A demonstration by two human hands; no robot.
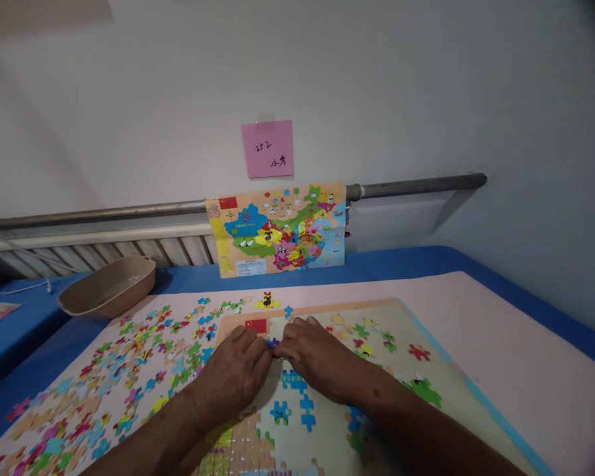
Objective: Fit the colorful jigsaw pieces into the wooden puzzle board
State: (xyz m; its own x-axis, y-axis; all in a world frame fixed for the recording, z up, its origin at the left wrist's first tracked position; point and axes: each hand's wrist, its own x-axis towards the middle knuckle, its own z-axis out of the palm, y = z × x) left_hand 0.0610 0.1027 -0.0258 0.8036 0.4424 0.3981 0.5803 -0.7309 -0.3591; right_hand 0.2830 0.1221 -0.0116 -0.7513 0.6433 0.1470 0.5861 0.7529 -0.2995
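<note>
My left hand (238, 365) and my right hand (318, 358) meet over the puzzle board (327, 410), fingers closed and curled downward. A blue and purple puzzle piece (274, 343) shows between their fingertips, and both hands grip it; its edges are partly hidden. Just beyond my left hand is the red flag section (256, 326) of the puzzle. Nearer to me lie joined blue pieces (293, 380), a single blue piece (280, 412) and another blue pair (307, 413). An assembled tan section (250, 446) fills the board's lower left.
Many loose puzzle pieces (123, 370) spread over the pink sheet at left. Some lie on the board's right side, including a red piece (419, 352) and a green cluster (425, 391). A beige basin (110, 289) stands at back left. The picture map (282, 231) hangs from a pipe (416, 187).
</note>
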